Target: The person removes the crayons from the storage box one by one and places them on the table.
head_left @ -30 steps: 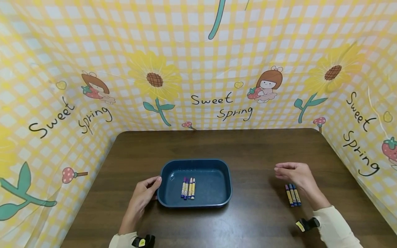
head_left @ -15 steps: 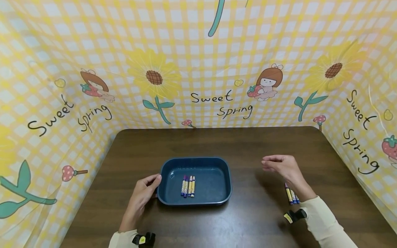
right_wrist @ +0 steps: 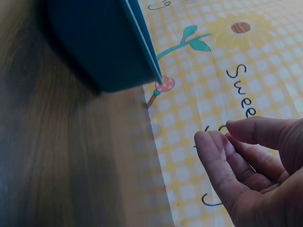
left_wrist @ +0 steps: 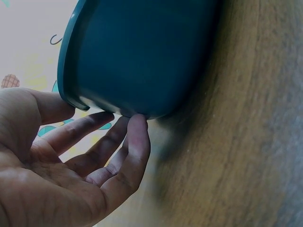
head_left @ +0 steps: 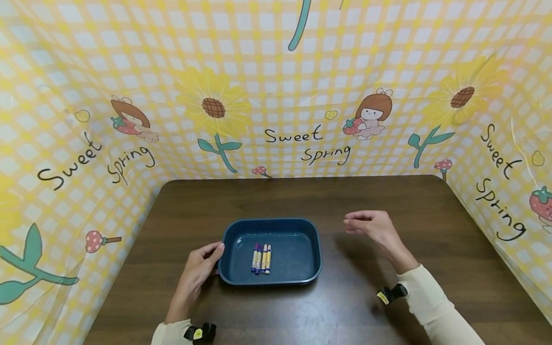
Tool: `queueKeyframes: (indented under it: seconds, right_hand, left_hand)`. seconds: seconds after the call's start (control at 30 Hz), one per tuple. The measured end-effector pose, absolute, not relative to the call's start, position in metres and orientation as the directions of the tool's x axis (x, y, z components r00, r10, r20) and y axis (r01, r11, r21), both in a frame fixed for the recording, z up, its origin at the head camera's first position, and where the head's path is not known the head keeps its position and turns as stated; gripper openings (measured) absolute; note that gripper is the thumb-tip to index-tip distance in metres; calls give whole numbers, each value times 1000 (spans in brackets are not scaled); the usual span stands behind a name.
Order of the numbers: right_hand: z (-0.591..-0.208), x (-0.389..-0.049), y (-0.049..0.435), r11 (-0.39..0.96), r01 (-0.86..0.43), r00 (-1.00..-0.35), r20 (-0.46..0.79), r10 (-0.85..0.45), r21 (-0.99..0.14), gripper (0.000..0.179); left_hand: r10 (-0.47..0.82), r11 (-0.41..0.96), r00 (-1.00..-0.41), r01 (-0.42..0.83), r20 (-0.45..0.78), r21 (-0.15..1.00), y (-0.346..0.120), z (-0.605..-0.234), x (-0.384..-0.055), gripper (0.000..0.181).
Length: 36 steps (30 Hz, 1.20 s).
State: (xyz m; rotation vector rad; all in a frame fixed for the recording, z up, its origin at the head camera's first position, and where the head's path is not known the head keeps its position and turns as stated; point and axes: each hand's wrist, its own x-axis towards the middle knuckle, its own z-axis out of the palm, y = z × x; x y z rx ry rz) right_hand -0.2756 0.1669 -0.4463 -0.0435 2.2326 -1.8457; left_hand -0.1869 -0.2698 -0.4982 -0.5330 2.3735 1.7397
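A dark blue tray (head_left: 297, 256) stands on the table left of centre in the head view. Several crayons (head_left: 261, 259), purple and pale ones in printed wrappers, lie side by side on its floor. My left hand (head_left: 197, 268) grips the tray's left end, thumb over the rim and the other fingers against the outer wall (left_wrist: 128, 71). To the right of the tray, my right hand (head_left: 374, 227) hovers above the table with loosely bent fingers. Between its thumb and fingertips (right_wrist: 203, 137) a gap shows, with nothing held. Its arm covers the spot where other crayons lay.
The brown wooden table (head_left: 276, 196) has a yellow checked cloth (head_left: 297, 96) rising behind it and at both sides. Black wrist cameras sit at the left cuff (head_left: 200, 333) and the right cuff (head_left: 391, 293).
My right hand has moved left toward the tray, and its forearm now hides the three crayons seen on the table earlier. The left hand and tray have stayed put.
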Motion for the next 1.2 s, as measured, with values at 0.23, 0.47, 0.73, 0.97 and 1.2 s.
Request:
queueKeyframes:
  seconds: [0.23,0.47,0.73,0.97,1.2]
  right_hand:
    - [-445,-277,153,164,135,-968,-166,-190,-977,40]
    - [-446,-278,142,135,132,-964,-159,-214,-982,38]
    - [-444,-279,126,126,125,-958,-153,-243,-984,36]
    - [-443,-280,109,101,122,-949,-146,-279,-987,36]
    - [-444,-278,93,85,126,-934,-147,-325,-988,35]
  left_hand:
    - [-195,264,-923,-375,-332,889,-270,-498,-187,54]
    - [-194,264,-921,-380,-337,887,-270,-497,-187,55]
    - [-194,260,-923,-375,-332,890,-268,-497,-188,56]
    - [-207,253,-926,-361,-315,897,-269,-498,-191,51]
    - [-198,243,-928,-359,-316,901,-269,-500,-189,51]
